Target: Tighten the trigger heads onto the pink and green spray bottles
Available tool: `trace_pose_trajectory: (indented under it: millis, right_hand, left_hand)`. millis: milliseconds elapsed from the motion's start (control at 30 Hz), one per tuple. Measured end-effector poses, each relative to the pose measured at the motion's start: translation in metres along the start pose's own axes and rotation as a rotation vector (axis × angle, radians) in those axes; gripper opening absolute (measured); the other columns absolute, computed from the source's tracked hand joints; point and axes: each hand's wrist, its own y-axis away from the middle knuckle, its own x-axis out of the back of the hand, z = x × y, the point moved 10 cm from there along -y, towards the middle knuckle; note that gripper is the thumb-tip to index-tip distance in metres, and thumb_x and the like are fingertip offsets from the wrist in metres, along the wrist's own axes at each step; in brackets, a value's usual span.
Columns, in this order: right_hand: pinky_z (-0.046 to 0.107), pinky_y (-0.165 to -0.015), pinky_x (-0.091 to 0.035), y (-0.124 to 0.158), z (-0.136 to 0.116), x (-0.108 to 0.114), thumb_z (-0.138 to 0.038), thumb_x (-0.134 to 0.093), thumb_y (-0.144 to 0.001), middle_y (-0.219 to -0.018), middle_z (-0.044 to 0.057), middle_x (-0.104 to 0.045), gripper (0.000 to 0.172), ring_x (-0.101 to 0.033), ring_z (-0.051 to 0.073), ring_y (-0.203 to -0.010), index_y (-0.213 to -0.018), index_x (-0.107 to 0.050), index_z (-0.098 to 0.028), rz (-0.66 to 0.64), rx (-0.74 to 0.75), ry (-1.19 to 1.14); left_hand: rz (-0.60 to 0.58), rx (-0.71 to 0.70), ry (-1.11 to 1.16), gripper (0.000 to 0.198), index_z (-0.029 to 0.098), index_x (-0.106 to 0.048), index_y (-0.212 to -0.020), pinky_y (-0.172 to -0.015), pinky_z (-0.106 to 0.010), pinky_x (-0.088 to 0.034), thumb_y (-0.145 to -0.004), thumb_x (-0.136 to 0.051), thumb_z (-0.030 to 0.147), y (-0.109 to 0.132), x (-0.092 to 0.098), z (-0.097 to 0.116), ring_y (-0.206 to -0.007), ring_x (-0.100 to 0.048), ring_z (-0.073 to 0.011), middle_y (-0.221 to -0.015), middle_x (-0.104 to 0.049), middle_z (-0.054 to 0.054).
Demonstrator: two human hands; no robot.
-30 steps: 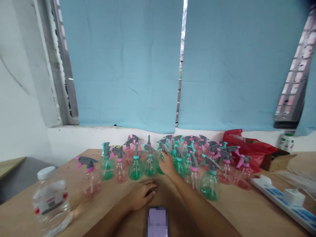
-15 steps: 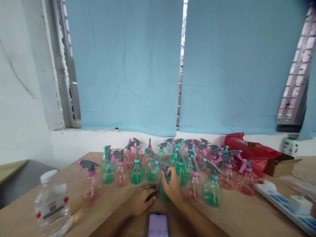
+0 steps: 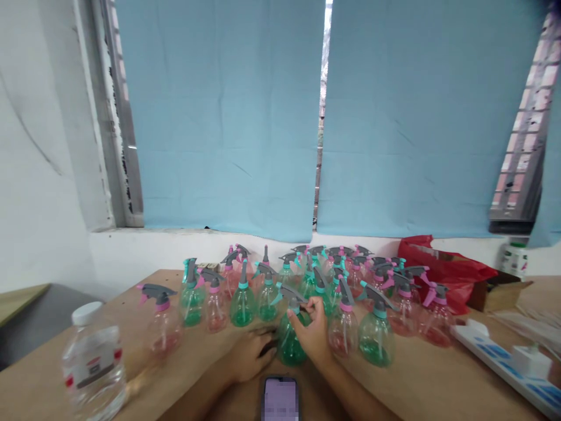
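Observation:
In the head view, a green spray bottle [image 3: 290,345] with a grey trigger head and teal collar stands upright at the front of a group of spray bottles. My right hand [image 3: 312,333] grips it around the neck from the right, thumb at the front and fingers curled behind. My left hand [image 3: 252,354] lies on the table just left of that bottle, its fingers apart from the thumb and holding nothing. Below both hands lies a phone [image 3: 281,400]. A pink spray bottle [image 3: 343,330] and another green spray bottle [image 3: 377,345] stand to the right.
Several more green and pink spray bottles crowd the back of the wooden table [image 3: 197,362]. A clear water bottle [image 3: 94,368] stands at left. On the right are a white power strip [image 3: 495,359], a red plastic bag [image 3: 451,275] and a cardboard box [image 3: 504,292].
My right hand has slid from the grey spray head down to the bottle's neck, so the head now shows more fully. My left hand has barely moved.

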Motion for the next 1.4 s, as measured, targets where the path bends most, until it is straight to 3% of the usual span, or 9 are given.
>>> trace_pose_trajectory:
  millis: [100, 200, 333, 533, 667, 833, 1167, 1300, 1400]
  right_hand:
    - [0.034, -0.082, -0.05, -0.006, -0.006, -0.003, -0.036, -0.071, -0.081, -0.095, 0.002, -0.059, 0.043, -0.061, 0.019, -0.088, -0.109, -0.041, -0.024, -0.034, -0.002, 0.003]
    - [0.034, -0.083, -0.051, -0.017, -0.014, -0.015, -0.035, -0.068, -0.083, -0.102, 0.006, -0.063, 0.041, -0.062, 0.02, -0.091, -0.117, -0.049, -0.023, -0.188, 0.014, -0.027]
    - [0.031, -0.075, -0.052, -0.033, -0.018, -0.032, -0.027, -0.064, -0.08, -0.095, 0.005, -0.068, 0.028, -0.064, 0.02, -0.084, -0.108, -0.066, -0.021, -0.365, 0.007, -0.103]
    - [0.029, -0.063, -0.053, -0.034, -0.016, -0.066, -0.018, -0.052, -0.067, -0.089, 0.003, -0.072, 0.033, -0.066, 0.019, -0.07, -0.093, -0.072, -0.021, -0.58, -0.256, -0.42]
    - [0.028, -0.059, -0.051, -0.03, -0.023, -0.071, -0.019, -0.05, -0.064, -0.079, 0.002, -0.072, 0.03, -0.061, 0.014, -0.054, -0.085, -0.072, -0.02, -0.593, -0.296, -0.505]
    - [0.028, -0.057, -0.05, -0.026, -0.018, -0.069, -0.02, -0.051, -0.063, -0.063, 0.001, -0.067, 0.022, -0.059, 0.016, -0.05, -0.074, -0.07, -0.018, -0.598, -0.334, -0.5]
    - [0.03, -0.068, -0.052, -0.026, -0.017, -0.068, -0.023, -0.054, -0.074, -0.072, 0.0, -0.07, 0.024, -0.061, 0.015, -0.058, -0.09, -0.073, -0.022, -0.642, -0.235, -0.399]
    - [0.029, -0.066, -0.05, -0.026, -0.02, -0.069, -0.018, -0.05, -0.071, -0.078, 0.0, -0.071, 0.029, -0.059, 0.014, -0.056, -0.088, -0.073, -0.022, -0.656, -0.212, -0.418]
    - [0.028, -0.061, -0.049, -0.027, -0.019, -0.068, -0.017, -0.05, -0.068, -0.071, 0.0, -0.069, 0.025, -0.057, 0.013, -0.051, -0.08, -0.071, -0.02, -0.628, -0.246, -0.448]
  left_hand:
    - [-0.012, 0.009, 0.001, 0.034, 0.025, -0.063, -0.126, -0.106, -0.039, -0.045, -0.095, -0.052, 0.033, 0.0, 0.0, 0.0, -0.126, -0.056, -0.0267, -0.138, -0.06, -0.007]
    - [0.001, 0.004, 0.01, 0.036, 0.027, -0.061, -0.129, -0.107, -0.04, -0.044, -0.095, -0.051, 0.033, 0.001, 0.001, 0.0, -0.126, -0.056, -0.0262, -0.139, -0.059, -0.006]
    - [0.013, -0.006, 0.016, 0.036, 0.027, -0.06, -0.131, -0.109, -0.04, -0.042, -0.096, -0.05, 0.034, 0.001, 0.001, -0.001, -0.126, -0.055, -0.0261, -0.14, -0.058, -0.006]
    - [-0.005, -0.012, -0.005, 0.035, 0.026, -0.06, -0.129, -0.108, -0.04, -0.043, -0.097, -0.05, 0.033, 0.0, -0.002, -0.002, -0.126, -0.056, -0.0258, -0.14, -0.058, -0.006]
    - [0.018, -0.026, 0.005, 0.035, 0.026, -0.061, -0.129, -0.108, -0.04, -0.043, -0.096, -0.05, 0.034, 0.0, -0.002, -0.002, -0.125, -0.057, -0.0258, -0.138, -0.059, -0.007]
    - [0.009, -0.035, 0.012, 0.035, 0.026, -0.062, -0.129, -0.11, -0.04, -0.042, -0.096, -0.05, 0.033, -0.001, -0.001, 0.001, -0.129, -0.053, -0.0261, -0.143, -0.055, -0.006]
    - [0.015, -0.018, -0.01, 0.035, 0.026, -0.062, -0.128, -0.109, -0.042, -0.043, -0.096, -0.051, 0.033, -0.002, 0.0, 0.0, -0.126, -0.056, -0.0273, -0.14, -0.058, -0.007]
    - [0.019, -0.031, 0.004, 0.035, 0.027, -0.061, -0.129, -0.109, -0.042, -0.043, -0.096, -0.05, 0.033, -0.001, 0.0, 0.0, -0.127, -0.055, -0.0268, -0.141, -0.057, -0.006]
    - [0.026, -0.038, 0.016, 0.036, 0.027, -0.061, -0.129, -0.109, -0.042, -0.043, -0.096, -0.051, 0.032, -0.001, 0.001, 0.001, -0.128, -0.055, -0.0268, -0.142, -0.056, -0.006]
